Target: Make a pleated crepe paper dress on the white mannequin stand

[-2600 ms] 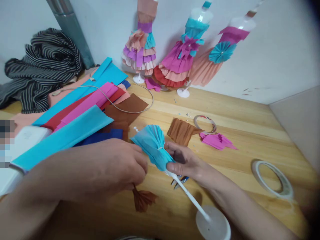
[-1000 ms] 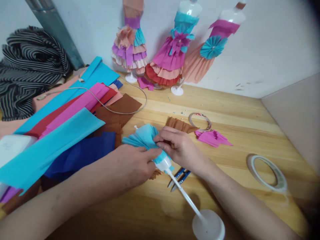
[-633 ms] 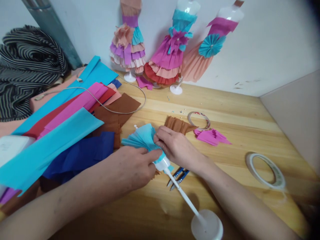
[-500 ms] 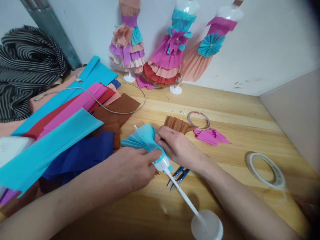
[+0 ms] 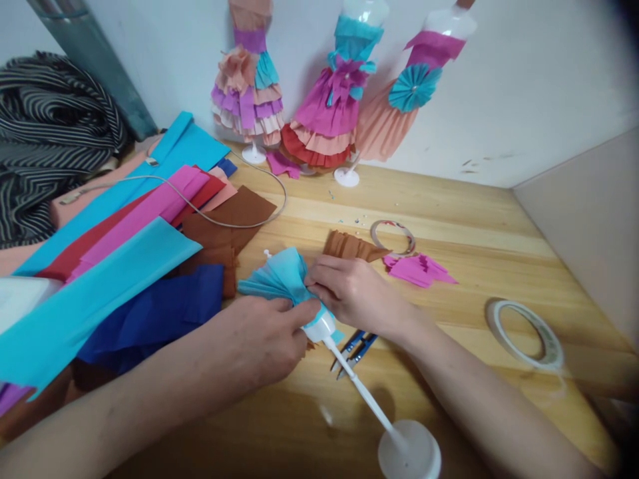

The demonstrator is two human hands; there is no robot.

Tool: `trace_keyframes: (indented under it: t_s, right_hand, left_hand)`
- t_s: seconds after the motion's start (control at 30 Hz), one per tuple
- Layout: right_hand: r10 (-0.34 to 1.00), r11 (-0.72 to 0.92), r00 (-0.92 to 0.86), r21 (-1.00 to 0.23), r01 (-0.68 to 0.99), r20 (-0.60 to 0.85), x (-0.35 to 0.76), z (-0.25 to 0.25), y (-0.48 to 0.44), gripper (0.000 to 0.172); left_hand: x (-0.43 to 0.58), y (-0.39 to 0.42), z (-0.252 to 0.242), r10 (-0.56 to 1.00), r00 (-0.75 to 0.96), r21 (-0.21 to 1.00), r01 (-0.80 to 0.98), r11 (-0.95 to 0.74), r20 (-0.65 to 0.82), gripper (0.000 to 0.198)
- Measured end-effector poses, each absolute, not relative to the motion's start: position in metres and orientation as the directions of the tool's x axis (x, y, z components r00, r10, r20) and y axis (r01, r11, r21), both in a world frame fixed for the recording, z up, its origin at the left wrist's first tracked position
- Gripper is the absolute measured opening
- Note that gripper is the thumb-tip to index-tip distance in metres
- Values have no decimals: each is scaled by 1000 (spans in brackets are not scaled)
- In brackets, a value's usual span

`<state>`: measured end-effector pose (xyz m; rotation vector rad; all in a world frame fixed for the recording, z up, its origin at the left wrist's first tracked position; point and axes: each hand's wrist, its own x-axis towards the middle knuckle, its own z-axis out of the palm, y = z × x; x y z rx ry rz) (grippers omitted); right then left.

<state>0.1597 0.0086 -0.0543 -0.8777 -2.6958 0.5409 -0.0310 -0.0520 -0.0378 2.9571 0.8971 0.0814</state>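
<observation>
A small white mannequin on a stand (image 5: pixel 367 402) lies tilted across the table, its round base toward me. Light blue crepe paper (image 5: pixel 284 269) is wrapped around its body, gathered into pleats that fan out to the left. My left hand (image 5: pixel 272 332) is closed on the lower edge of the wrapped body, thumb and finger pressing the paper. From the other side my right hand (image 5: pixel 352 289) pinches the gathered blue paper, its fingertips partly hidden. Beneath the stand lie blue-handled thread snips (image 5: pixel 357 352).
Folded crepe paper sheets (image 5: pixel 104 293) and a grey cable (image 5: pixel 200 213) cover the left side. Three dressed mannequins (image 5: pixel 324 120) stand against the wall. Pleated brown paper (image 5: pixel 352 245), pink paper (image 5: pixel 422 269), and two tape rolls (image 5: pixel 524 334) lie behind and to the right.
The whole view has shifted slightly, moving things a little left. My right hand's fingers have closed in a bit further over the blue paper; both hands keep their hold.
</observation>
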Motion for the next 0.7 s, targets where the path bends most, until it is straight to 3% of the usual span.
trace_keyframes:
  t_s: [0.27, 0.43, 0.53, 0.7]
  right_hand:
    - [534, 745, -834, -543, 388, 137, 162, -57, 17, 17]
    - [593, 680, -775, -651, 336, 219, 164, -58, 20, 18]
    - [688, 553, -700, -762, 336, 191, 164, -60, 19, 15]
    - [791, 180, -611, -949, 260, -17, 165, -61, 15, 8]
  left_hand:
    - [-33, -50, -25, 520, 854, 135, 516, -846, 1, 26]
    - [-33, -51, -28, 501, 865, 138, 498, -856, -17, 21]
    - [-32, -52, -29, 523, 851, 139, 524, -841, -43, 21]
    - [-31, -53, -34, 523, 852, 155, 518, -841, -14, 19]
